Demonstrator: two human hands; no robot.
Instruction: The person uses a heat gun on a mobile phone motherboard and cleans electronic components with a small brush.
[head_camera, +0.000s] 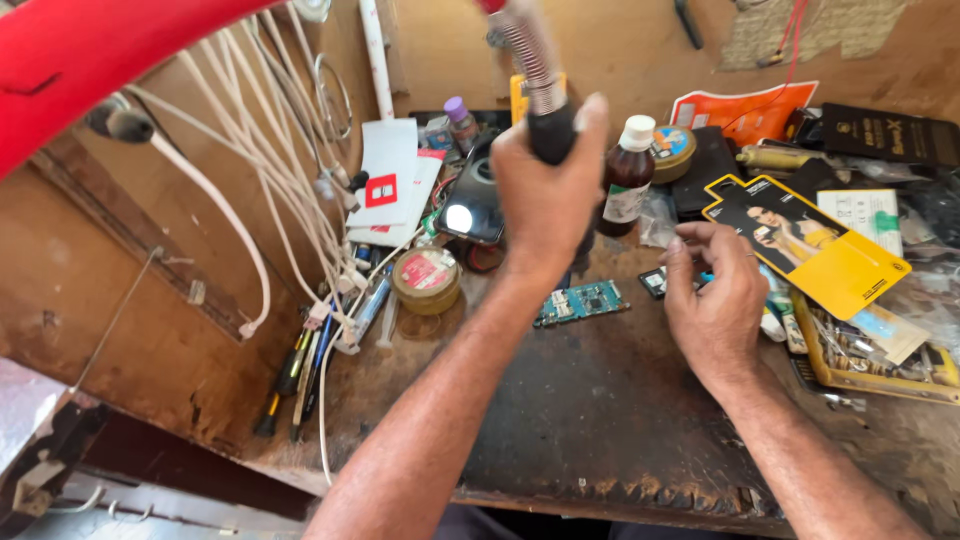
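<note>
My left hand (545, 195) is raised above the bench, closed around the black grip of a tool (551, 128) with a metal spring coil running up out of view. My right hand (713, 300) rests low on the dark bench top, its fingers curled over small parts next to a small black chip module (654, 282) and a blue-tipped item. Between the two hands a green circuit board (581, 301) lies flat on the bench. Just behind my left hand stands a brown bottle with a white cap (626, 180).
A round tin (426, 280) and screwdrivers (300, 370) lie at the left, below hanging white cables (250, 170). A lit black device (470, 205) sits behind. At right are a yellow card package (810, 240) and a yellow tray of small parts (870, 355).
</note>
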